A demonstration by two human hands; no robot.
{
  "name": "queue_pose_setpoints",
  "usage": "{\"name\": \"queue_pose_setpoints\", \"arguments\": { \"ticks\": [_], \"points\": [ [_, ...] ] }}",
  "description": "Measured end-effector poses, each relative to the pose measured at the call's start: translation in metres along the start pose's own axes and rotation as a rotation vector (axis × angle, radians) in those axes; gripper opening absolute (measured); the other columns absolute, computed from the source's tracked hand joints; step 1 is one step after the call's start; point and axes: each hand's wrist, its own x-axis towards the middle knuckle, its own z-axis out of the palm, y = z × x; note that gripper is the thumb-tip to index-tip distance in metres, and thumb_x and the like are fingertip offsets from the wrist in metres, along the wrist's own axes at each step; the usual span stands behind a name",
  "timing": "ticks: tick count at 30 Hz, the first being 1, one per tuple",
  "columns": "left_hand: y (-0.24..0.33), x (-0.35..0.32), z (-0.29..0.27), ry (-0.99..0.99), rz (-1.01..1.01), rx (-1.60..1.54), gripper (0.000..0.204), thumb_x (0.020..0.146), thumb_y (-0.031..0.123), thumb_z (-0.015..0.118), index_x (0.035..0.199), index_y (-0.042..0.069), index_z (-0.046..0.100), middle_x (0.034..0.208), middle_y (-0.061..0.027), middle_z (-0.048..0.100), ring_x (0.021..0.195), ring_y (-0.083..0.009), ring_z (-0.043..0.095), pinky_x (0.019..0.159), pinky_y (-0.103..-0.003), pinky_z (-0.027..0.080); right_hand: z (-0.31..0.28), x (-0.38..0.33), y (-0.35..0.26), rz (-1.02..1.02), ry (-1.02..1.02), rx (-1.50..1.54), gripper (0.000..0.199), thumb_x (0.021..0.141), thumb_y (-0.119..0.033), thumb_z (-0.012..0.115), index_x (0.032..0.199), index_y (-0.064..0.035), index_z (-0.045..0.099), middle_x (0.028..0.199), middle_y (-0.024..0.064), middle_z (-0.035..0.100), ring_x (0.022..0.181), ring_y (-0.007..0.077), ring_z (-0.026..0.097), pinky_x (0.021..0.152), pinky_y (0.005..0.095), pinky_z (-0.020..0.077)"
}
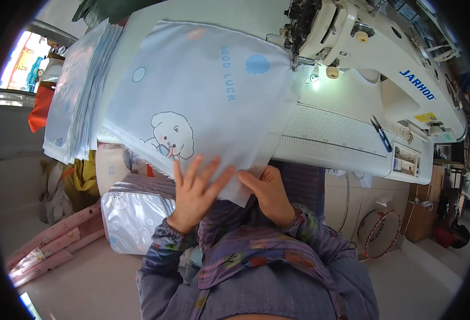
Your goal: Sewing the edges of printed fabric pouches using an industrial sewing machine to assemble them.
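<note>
A pale blue-grey fabric piece (208, 101) printed with a white cartoon puppy lies over the sewing machine bed, its near corner hanging past the front edge. My left hand (197, 192) rests on the cloth near that corner, fingers spread flat. Just to its right, my right hand (269, 194) pinches the fabric's near edge between thumb and fingers. The cloth's far right corner reaches the needle area of the white sewing machine (363, 48), where a small lamp (314, 79) shines.
A tall stack of similar fabric pieces (80, 96) stands at the left. Below it is another folded stack (133, 218), beside pink fabric rolls (53, 242). Thread snips (381, 133) lie on the machine bed's right. A hoop (384, 234) and cardboard box (426, 205) stand lower right.
</note>
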Motion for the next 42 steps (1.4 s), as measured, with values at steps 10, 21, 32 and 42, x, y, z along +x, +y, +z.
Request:
{"name": "queue_pose_setpoints", "arguments": {
  "ticks": [10,21,32,42],
  "points": [
    [-0.009,0.06,-0.019,-0.125,0.335,-0.334,0.053,0.071,0.012,0.069,0.124,0.009,0.076,0.102,0.0008,0.068,0.092,-0.0189,0.067,0.077,-0.033,0.056,-0.06,0.009,-0.094,-0.54,0.238,-1.116,0.027,0.101,-0.018,0.071,0.118,0.0033,0.071,0.099,0.0128,0.075,0.083,0.022,0.072,0.069,0.0309,0.0552],
    [0.067,0.079,-0.009,-0.137,0.126,-0.387,0.047,0.073,0.01,0.068,0.119,0.01,0.077,0.093,0.0004,0.066,0.083,-0.0194,0.066,0.071,-0.034,0.054,-0.101,0.083,-0.146,-0.966,0.067,-1.608,0.067,0.083,-0.036,0.087,0.138,-0.0054,0.065,0.147,0.0101,0.063,0.139,0.0319,0.054,0.117,0.0462,0.0429],
    [0.055,0.137,0.01,-0.076,0.136,-0.285,0.049,0.075,0.003,0.066,0.122,0.012,0.076,0.101,-0.0025,0.065,0.102,-0.0251,0.066,0.108,-0.049,0.05,-0.108,0.079,-0.153,-0.907,-0.027,-1.615,0.063,0.08,-0.034,0.089,0.135,-0.0088,0.069,0.147,0.0046,0.064,0.138,0.0288,0.056,0.115,0.0462,0.0441],
    [-0.023,0.166,0.002,-0.204,0.202,-0.259,0.055,0.079,0.005,0.065,0.13,0.02,0.075,0.112,-0.0026,0.061,0.113,-0.0255,0.061,0.098,-0.045,0.052,-0.108,0.079,-0.156,-0.889,-0.052,-1.632,0.061,0.082,-0.03,0.087,0.136,-0.0098,0.068,0.149,0.0044,0.062,0.136,0.0283,0.056,0.113,0.0462,0.0451]
  ]
}}
